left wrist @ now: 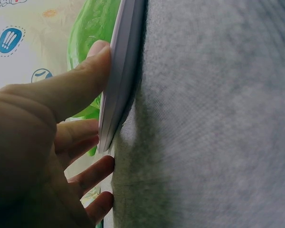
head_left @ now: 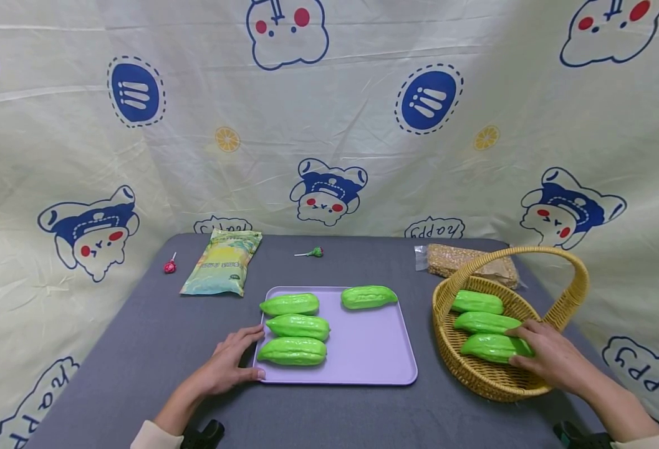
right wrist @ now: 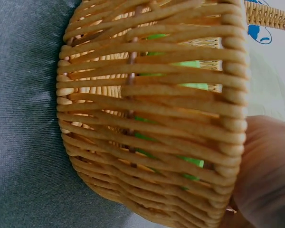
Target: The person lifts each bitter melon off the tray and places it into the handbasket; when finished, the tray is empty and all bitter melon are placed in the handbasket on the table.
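My left hand (head_left: 229,362) touches the left edge of a lilac tray (head_left: 371,349), its thumb near the front corner. In the left wrist view, the thumb and fingertips rest at the tray's rim (left wrist: 121,76). Three green bitter melons (head_left: 292,351) lie in a column on the tray's left side; a single bitter melon (head_left: 369,297) lies at its back right. Over the wicker basket (head_left: 475,377), my right hand (head_left: 550,355) grips the right end of the front bitter melon (head_left: 489,348), thumb in front and fingers behind. Behind that one lie two more bitter melons (head_left: 477,302). In the right wrist view the basket wall (right wrist: 152,99) hides the fingertips.
The basket's tall handle (head_left: 573,299) arches over it at the right. A bag of beige grains (head_left: 452,259) lies behind the basket. Toward the back left are a green-yellow packet (head_left: 222,262), a red lollipop (head_left: 169,266) and a green lollipop (head_left: 317,252). A printed curtain (head_left: 329,137) hangs behind the table.
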The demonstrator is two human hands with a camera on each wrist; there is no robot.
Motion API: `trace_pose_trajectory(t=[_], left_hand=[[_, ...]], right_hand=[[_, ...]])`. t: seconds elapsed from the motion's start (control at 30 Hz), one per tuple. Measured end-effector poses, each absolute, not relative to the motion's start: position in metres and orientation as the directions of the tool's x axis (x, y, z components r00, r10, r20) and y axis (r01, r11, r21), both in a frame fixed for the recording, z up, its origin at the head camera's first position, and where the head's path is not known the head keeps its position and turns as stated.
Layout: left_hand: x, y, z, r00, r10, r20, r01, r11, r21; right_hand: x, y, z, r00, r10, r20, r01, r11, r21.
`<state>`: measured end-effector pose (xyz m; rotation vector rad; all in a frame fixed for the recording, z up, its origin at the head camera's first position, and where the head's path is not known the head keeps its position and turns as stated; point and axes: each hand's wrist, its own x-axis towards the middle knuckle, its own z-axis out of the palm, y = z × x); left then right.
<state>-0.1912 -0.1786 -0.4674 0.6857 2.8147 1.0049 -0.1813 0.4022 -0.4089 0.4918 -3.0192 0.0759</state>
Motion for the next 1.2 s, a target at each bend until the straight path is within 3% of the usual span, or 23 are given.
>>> trace_pose_trajectory(t=[1.2], left_hand=[[-0.1909, -0.1791, -0.4673, -0.897, 0.435, 0.077, 0.386, 0.685, 0.618]], right_hand=[[-0.1787, 0.3978, -0.4115, -0.946, -0.3, 0.125, -0.305, 0.952, -0.021]])
